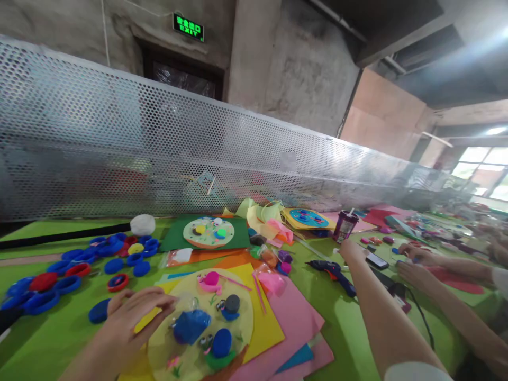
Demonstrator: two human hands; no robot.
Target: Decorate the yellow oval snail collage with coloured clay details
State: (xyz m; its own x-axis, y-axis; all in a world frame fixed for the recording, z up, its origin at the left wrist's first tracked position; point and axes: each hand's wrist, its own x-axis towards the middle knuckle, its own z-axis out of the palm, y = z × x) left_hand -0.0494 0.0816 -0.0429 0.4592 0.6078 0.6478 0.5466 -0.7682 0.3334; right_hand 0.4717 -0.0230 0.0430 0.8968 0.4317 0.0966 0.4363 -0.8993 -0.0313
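My left hand (133, 320) hangs with fingers stretched over the left edge of a round pale-yellow craft board (186, 288), holding nothing visible. Beside its knuckles lies a blue bottle cap (99, 311). Bottle-cap snails with googly eyes sit on the board: a pink one (210, 280), a dark grey one (230, 306) and a blue and green one (221, 346). Among them is a blue plastic-wrapped lump (191, 326). My right arm reaches far forward; my right hand (351, 250) is at the foot of a dark purple drink cup (345, 225), its fingers mostly hidden.
A glue gun (333, 272) lies right of pink sheets (273, 328). Cap flowers (43, 286) lie left, and another snail disc (209, 232) behind. A phone (377, 260) is near my right arm. Another person's hands (416, 262) work at right. A perforated metal screen (238, 153) borders the table.
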